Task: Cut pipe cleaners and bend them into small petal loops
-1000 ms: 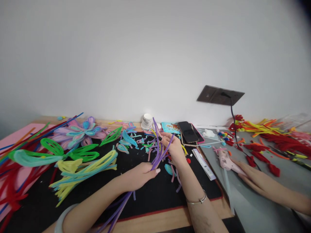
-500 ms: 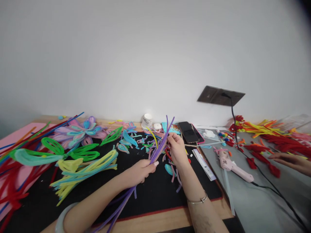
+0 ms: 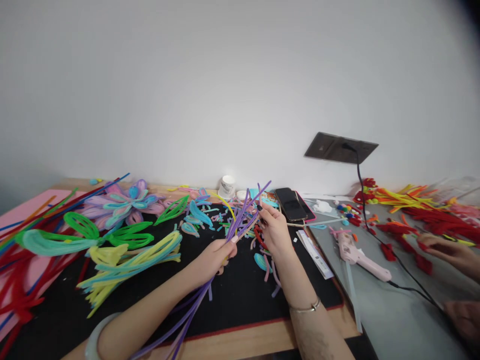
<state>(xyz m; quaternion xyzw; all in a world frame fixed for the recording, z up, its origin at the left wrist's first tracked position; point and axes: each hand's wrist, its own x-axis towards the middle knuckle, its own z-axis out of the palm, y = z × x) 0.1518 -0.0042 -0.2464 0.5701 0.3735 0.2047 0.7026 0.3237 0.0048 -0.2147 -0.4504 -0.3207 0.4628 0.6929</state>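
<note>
Left hand is clenching a bundle of purple pipe cleaners round its middle; the stems are fanning out up and to the right, w/ long tails trailing down toward the near edge of the black mat. Right hand is pinching the upper ends of a few purple stems betw. thumb and fingertips, just right of the left hand. Both are working over the mat's middle, above a litter of short cut bits. To the left, green and yellow looped shapes are lying on the mat. Far side, phones are sitting by the wall. On the right, a pink glue gun is resting on the grey sheet, and another person's hand is reaching among red pieces.
</note>
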